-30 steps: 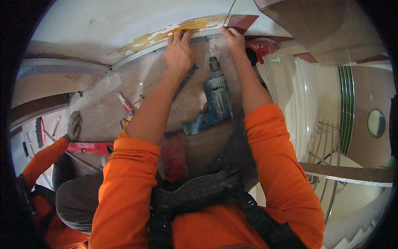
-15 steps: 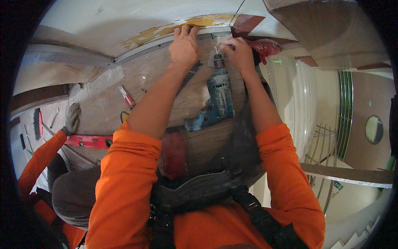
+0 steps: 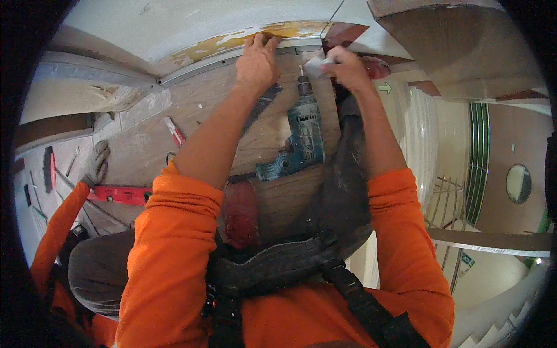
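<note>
My left hand (image 3: 258,61) is at the foot of the wall, fingers bent over the upper edge of a pale metal strip (image 3: 212,61). Between the closed fingers of my right hand (image 3: 348,68) is a small whitish flat piece (image 3: 315,66); its exact kind is unclear. A worn blue power drill (image 3: 306,130) lies on the wooden board below, its bit pointing toward the wall near that piece. Beside my left wrist lies a dark flat strip (image 3: 264,104), partly hidden by my forearm.
Left of my left forearm lies a red-and-white handled tool (image 3: 174,131). Farther left, a co-worker's gloved hand (image 3: 97,162) is by a red spirit level (image 3: 122,195). A brown panel (image 3: 447,46) overhangs at the upper right; railings (image 3: 477,156) stand at right.
My right hand has shifted slightly right and turned, bringing the whitish piece clear into view beside the drill bit. My left hand stays on the strip.
</note>
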Available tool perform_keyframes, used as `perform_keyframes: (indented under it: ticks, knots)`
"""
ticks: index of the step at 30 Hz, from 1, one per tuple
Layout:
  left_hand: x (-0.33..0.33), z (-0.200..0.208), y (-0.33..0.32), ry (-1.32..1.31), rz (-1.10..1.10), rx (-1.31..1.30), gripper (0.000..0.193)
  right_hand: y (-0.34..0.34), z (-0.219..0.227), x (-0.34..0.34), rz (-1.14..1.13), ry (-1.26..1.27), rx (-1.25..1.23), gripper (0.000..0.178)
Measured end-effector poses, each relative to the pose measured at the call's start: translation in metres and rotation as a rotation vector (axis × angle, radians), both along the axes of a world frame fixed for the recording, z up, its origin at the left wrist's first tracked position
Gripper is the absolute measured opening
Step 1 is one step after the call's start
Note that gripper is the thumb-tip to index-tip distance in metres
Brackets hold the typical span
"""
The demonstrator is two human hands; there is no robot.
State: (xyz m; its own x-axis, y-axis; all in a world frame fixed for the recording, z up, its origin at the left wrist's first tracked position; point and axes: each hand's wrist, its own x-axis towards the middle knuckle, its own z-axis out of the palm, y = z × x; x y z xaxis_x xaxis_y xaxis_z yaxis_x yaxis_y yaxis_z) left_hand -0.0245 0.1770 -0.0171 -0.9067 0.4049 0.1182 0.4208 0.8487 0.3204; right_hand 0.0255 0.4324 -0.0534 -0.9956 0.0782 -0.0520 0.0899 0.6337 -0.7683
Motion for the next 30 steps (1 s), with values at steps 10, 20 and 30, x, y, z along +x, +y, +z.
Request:
perform_keyframes:
  ticks: [10,20,30]
  knots:
    - [0.000,-0.005,0.002,0.025,0.023,-0.007,0.065,-0.034,0.049,-0.029,-0.027,0.689,0.174,0.016]
    - [0.005,0.000,0.003,-0.021,0.037,0.001,0.067,-0.043,0.035,-0.040,-0.115,0.659,0.290,0.016]
    - [0.001,-0.012,-0.002,0.072,0.037,-0.037,0.063,-0.058,0.026,-0.032,-0.150,0.668,0.334,0.024]
